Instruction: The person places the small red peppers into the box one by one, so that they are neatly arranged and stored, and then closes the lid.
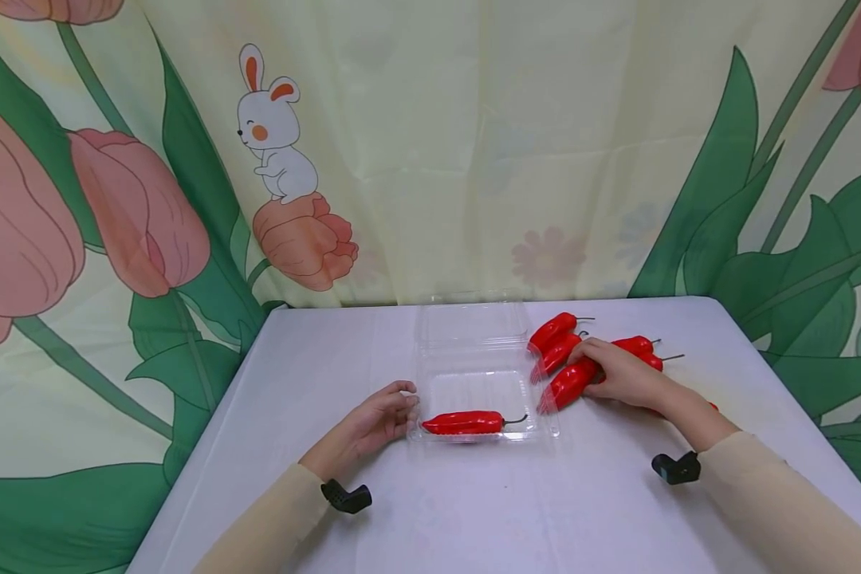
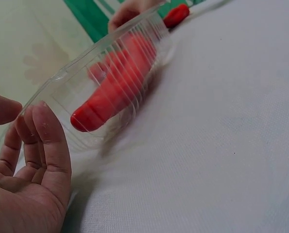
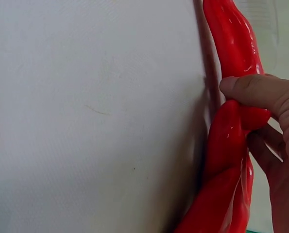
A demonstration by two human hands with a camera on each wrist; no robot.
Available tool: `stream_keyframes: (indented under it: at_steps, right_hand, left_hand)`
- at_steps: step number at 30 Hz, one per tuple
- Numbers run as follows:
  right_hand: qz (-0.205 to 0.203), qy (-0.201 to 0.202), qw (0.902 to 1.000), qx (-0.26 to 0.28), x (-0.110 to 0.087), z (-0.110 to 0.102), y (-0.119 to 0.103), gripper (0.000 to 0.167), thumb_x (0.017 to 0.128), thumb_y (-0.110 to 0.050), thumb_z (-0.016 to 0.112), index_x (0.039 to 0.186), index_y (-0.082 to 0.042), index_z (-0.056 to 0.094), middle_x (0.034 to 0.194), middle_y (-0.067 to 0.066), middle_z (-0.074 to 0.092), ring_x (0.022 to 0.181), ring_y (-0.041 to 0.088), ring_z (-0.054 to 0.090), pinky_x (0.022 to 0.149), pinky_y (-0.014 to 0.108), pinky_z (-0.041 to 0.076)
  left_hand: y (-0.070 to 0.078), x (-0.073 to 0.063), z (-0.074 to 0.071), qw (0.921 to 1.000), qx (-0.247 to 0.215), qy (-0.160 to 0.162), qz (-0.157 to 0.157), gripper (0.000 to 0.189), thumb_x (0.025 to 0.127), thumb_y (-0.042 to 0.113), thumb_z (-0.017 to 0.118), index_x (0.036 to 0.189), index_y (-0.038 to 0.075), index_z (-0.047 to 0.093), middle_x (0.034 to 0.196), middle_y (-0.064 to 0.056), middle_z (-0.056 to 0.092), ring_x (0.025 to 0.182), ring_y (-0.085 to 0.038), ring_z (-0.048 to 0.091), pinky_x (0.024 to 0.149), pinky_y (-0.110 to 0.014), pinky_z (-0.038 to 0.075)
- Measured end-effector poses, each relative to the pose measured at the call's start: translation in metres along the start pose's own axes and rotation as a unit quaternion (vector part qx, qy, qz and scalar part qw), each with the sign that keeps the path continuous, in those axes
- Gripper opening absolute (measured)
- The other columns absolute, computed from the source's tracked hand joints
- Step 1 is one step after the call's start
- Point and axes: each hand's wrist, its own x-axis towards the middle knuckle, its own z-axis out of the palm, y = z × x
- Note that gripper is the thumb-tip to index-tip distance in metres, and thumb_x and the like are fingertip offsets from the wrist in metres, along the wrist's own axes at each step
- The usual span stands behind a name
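A clear plastic clamshell container [image 1: 477, 391] lies on the table with its lid [image 1: 469, 325] folded back. One red pepper [image 1: 462, 422] with a dark stem lies along its near side. At the container's left edge, my left hand [image 1: 376, 421] pinches the rim between thumb and fingers [image 2: 49, 128]. My right hand [image 1: 626, 376] grips another red pepper [image 3: 235, 46] to the right of the container, thumb on its near side. That pepper's tip end points toward the container's right wall. Other red peppers [image 3: 222, 160] lie close beneath the right hand, partly hidden by it.
Two red peppers [image 1: 554, 331] lie beside the container's back right side. More red peppers [image 1: 637, 344] lie behind and under the right hand. A white cloth covers the table [image 1: 502, 510]. A printed curtain [image 1: 430, 159] hangs behind its back edge.
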Motion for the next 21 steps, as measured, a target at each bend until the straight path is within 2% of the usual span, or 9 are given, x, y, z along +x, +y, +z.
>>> stream_keyframes:
  at_steps: [12,21]
  right_hand:
    - [0.012,0.01,0.9999,0.008,-0.009,-0.013,0.005,0.06,0.077,-0.018,0.091,0.13,-0.012,0.063,0.132,0.015,0.061,0.124,0.039,0.056,0.084,0.047,0.063]
    - [0.013,0.015,0.9998,0.007,-0.015,-0.02,0.008,0.059,0.078,-0.019,0.09,0.129,-0.009,0.062,0.125,0.014,0.064,0.113,0.033,0.062,0.08,0.042,0.063]
  left_hand:
    - [0.001,0.0,0.003,1.0,0.003,0.007,0.0,0.027,0.1,0.011,0.059,0.124,0.015,0.048,0.095,0.001,0.061,0.078,-0.013,0.058,0.075,-0.02,0.057]
    - [0.0,-0.001,0.002,1.0,0.003,0.008,-0.001,0.025,0.1,0.011,0.058,0.123,0.015,0.048,0.095,0.002,0.061,0.077,-0.013,0.058,0.075,-0.02,0.057]
